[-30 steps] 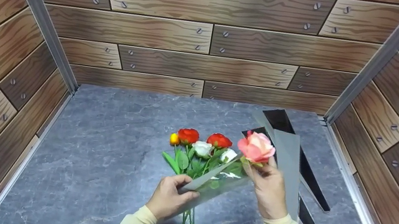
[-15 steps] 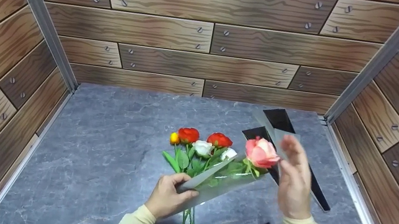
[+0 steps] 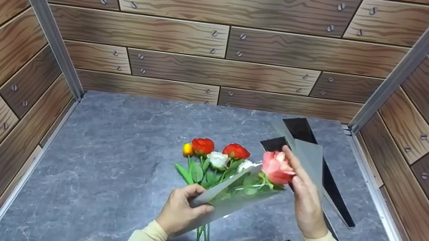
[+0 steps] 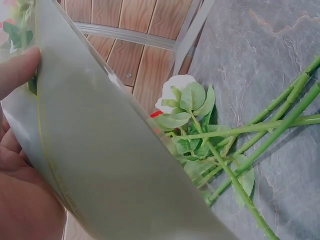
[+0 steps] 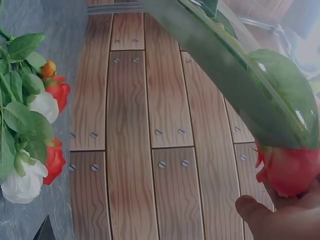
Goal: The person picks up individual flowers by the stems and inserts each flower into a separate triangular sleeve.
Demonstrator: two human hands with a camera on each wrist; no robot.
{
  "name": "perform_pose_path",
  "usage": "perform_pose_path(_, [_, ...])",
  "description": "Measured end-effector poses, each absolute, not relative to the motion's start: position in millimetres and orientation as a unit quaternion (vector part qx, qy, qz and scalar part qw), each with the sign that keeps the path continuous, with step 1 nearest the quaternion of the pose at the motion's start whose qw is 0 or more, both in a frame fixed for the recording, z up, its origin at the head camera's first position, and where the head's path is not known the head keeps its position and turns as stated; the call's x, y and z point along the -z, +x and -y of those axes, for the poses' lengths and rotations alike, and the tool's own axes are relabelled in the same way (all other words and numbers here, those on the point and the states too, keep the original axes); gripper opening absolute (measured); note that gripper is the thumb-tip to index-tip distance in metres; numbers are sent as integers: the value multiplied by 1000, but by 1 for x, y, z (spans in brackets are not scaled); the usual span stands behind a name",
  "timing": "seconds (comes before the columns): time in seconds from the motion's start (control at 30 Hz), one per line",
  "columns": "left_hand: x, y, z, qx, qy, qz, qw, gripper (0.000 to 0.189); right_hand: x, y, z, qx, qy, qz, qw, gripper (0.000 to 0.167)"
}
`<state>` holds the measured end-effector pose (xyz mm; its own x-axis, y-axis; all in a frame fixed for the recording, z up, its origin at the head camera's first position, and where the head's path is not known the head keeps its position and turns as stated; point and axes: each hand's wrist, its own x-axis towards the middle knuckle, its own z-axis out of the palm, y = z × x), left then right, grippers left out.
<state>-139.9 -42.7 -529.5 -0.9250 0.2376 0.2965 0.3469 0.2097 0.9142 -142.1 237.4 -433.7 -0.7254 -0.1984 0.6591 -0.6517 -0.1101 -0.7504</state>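
Observation:
My left hand [image 3: 179, 211] grips a grey-and-clear flower sleeve [image 3: 217, 212] low on its side, thumb in front. Out of the sleeve's top comes a pink rose [image 3: 277, 167], its green leaves showing through the clear film. My right hand [image 3: 306, 202] lies along the bloom's right side with fingers extended. In the right wrist view the fingertips are right at the pink petals [image 5: 290, 172]. Behind the sleeve, on the table, lie two red flowers [image 3: 202, 146], white roses [image 3: 218, 160] and a yellow-orange bud [image 3: 188, 149], with crossing green stems [image 4: 280, 125].
Several black-and-grey sleeves [image 3: 331, 180] lie overlapping on the right of the grey marbled table [image 3: 104, 172]. Wood-patterned walls [image 3: 226, 41] with metal corner strips [image 3: 48, 23] enclose the back and both sides.
My right hand let go below the pink bloom, swung away to the right, then came back against the petals. The rose sits slightly lower in the sleeve. My left hand has barely moved.

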Motion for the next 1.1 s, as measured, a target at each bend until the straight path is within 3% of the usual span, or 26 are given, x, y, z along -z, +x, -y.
perform_pose_path(0.57, [526, -144, 45, 574, -189, 795, 58, 25, 440, -133, -223, -535, 360, 740, 193, 54])
perform_pose_path(0.9, [524, -144, 44, 570, -183, 798, 76, 25, 444, -131, -225, -491, 355, 760, 234, 42])
perform_pose_path(1.1, [523, -145, 42, 562, -203, 797, 89, 24, 446, -130, -226, -462, 364, 776, 229, 37])
